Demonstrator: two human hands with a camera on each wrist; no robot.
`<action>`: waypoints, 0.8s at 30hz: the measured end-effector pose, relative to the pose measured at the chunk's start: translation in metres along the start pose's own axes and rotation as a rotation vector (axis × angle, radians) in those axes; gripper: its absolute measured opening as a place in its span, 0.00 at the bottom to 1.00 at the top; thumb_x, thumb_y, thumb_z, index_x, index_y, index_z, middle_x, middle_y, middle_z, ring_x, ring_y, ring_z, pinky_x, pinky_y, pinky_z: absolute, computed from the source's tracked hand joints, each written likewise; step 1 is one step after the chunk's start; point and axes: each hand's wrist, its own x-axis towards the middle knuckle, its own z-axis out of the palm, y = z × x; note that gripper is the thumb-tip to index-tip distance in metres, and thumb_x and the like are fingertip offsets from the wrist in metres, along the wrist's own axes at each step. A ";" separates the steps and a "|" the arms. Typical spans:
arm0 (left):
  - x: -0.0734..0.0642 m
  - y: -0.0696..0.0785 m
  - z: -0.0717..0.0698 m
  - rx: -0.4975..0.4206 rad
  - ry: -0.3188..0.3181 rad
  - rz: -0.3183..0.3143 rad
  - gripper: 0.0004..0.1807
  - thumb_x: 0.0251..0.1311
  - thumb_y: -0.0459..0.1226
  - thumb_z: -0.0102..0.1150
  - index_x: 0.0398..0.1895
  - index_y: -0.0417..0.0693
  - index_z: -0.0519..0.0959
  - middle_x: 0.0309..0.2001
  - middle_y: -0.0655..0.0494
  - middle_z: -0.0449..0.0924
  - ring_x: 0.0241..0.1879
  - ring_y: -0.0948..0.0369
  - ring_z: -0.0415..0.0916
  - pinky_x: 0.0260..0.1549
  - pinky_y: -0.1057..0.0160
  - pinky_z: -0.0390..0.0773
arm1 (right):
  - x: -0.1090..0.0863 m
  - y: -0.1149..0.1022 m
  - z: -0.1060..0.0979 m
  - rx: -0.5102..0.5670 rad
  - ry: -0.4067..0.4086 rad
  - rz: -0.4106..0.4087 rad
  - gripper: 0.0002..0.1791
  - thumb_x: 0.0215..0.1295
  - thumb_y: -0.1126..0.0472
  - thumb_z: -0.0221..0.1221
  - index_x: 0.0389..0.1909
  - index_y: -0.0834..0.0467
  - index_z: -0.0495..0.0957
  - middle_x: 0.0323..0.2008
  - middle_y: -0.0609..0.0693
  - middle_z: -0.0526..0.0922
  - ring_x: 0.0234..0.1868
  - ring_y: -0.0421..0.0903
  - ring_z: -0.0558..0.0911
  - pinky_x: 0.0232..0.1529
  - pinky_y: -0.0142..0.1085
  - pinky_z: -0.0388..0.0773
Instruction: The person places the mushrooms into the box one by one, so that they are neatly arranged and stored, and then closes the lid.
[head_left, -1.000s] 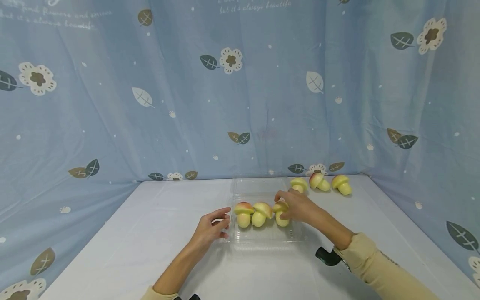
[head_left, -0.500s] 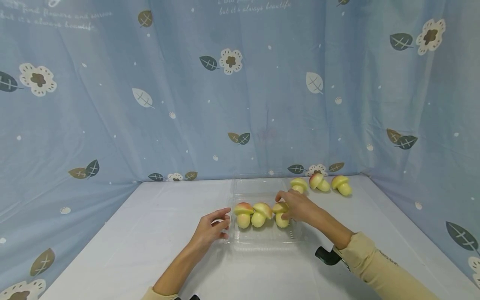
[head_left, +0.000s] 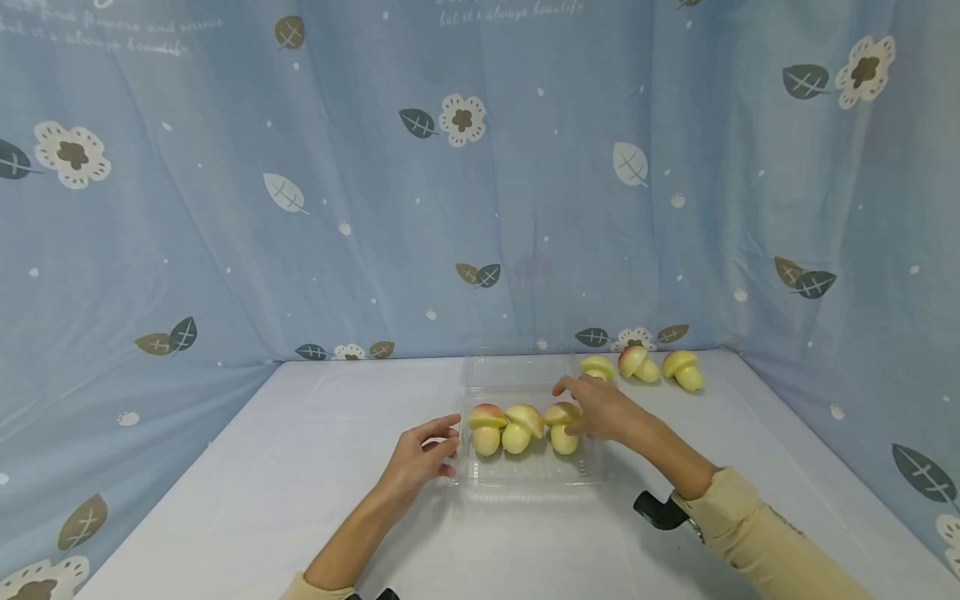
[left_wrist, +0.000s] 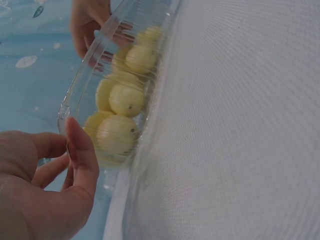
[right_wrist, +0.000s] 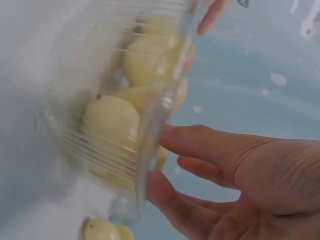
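A clear plastic clamshell box (head_left: 525, 472) lies with its lid (head_left: 519, 371) folded back. Three yellow-green toy mushrooms lie in a row inside: a left one (head_left: 487, 432), a middle one (head_left: 521, 429) and a right one (head_left: 562, 435). My left hand (head_left: 418, 457) pinches the box's left rim between thumb and fingers, as the left wrist view shows. Above the right mushroom and the box's right rim is my right hand (head_left: 606, 410), its fingers spread and loosely bent. In the right wrist view its fingertips (right_wrist: 172, 140) are close to the rim, with nothing gripped between them.
Three more toy mushrooms lie on the white table (head_left: 300, 467) behind the right hand: one partly hidden (head_left: 597, 366), a reddish one (head_left: 639, 365) and one farthest right (head_left: 683, 370). A blue patterned curtain (head_left: 360, 208) closes off the back and sides.
My right hand has drawn slightly up and to the right from the right mushroom, which stays in the box. The left hand has kept its place at the rim.
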 end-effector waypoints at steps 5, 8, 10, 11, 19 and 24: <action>0.000 0.000 0.000 0.003 0.005 0.000 0.23 0.66 0.30 0.56 0.65 0.40 0.72 0.47 0.48 0.73 0.36 0.61 0.74 0.25 0.69 0.81 | -0.003 0.005 -0.009 -0.027 0.058 -0.068 0.26 0.56 0.61 0.71 0.56 0.56 0.75 0.50 0.57 0.80 0.49 0.53 0.80 0.36 0.37 0.80; 0.000 0.000 0.000 0.004 0.005 -0.001 0.23 0.66 0.30 0.56 0.65 0.40 0.72 0.47 0.48 0.73 0.36 0.61 0.74 0.25 0.69 0.81 | -0.004 0.010 -0.015 -0.049 0.092 -0.075 0.25 0.57 0.59 0.70 0.55 0.55 0.76 0.48 0.56 0.81 0.48 0.53 0.81 0.35 0.37 0.80; 0.000 0.001 0.000 0.003 0.005 0.000 0.23 0.66 0.30 0.56 0.65 0.40 0.72 0.46 0.48 0.73 0.36 0.61 0.74 0.25 0.69 0.81 | -0.005 0.014 -0.018 -0.042 0.108 -0.070 0.24 0.58 0.57 0.70 0.55 0.55 0.76 0.48 0.56 0.82 0.45 0.52 0.82 0.32 0.36 0.79; 0.000 0.001 0.000 0.002 0.005 0.000 0.23 0.66 0.30 0.56 0.65 0.40 0.73 0.46 0.48 0.73 0.36 0.61 0.74 0.25 0.69 0.81 | -0.005 0.017 -0.020 -0.037 0.112 -0.068 0.23 0.58 0.57 0.69 0.55 0.54 0.76 0.48 0.57 0.82 0.43 0.51 0.82 0.30 0.36 0.78; 0.000 0.000 0.000 0.002 -0.003 0.003 0.23 0.66 0.30 0.56 0.65 0.41 0.73 0.47 0.48 0.73 0.36 0.60 0.74 0.26 0.68 0.81 | -0.008 0.042 -0.028 -0.037 0.183 -0.073 0.22 0.61 0.54 0.67 0.55 0.57 0.77 0.45 0.59 0.84 0.37 0.48 0.83 0.29 0.36 0.78; 0.001 -0.001 -0.001 0.006 -0.013 0.000 0.24 0.66 0.30 0.56 0.66 0.40 0.72 0.47 0.48 0.72 0.36 0.61 0.74 0.26 0.69 0.82 | -0.008 0.063 -0.028 -0.071 0.219 -0.049 0.23 0.61 0.54 0.67 0.55 0.57 0.77 0.44 0.58 0.84 0.39 0.52 0.83 0.30 0.38 0.78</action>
